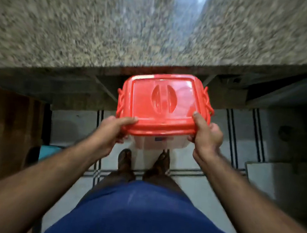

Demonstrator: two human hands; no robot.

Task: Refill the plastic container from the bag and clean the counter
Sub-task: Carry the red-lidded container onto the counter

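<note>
I hold a clear plastic container [162,143] with a red clip-on lid [163,102] in the air, below and just in front of the counter's edge. My left hand [114,129] grips its near left corner, thumb on the lid. At the near right corner my right hand [206,134] grips the same way. The lid is on, with red latches at both sides. No bag is in view. The picture is blurred by motion.
The speckled granite counter [101,25] fills the upper half, its dark front edge [58,76] running across the middle. A brown wooden cabinet [1,129] stands at the left. Tiled floor [207,188] with dark stripes lies below, with my feet on it.
</note>
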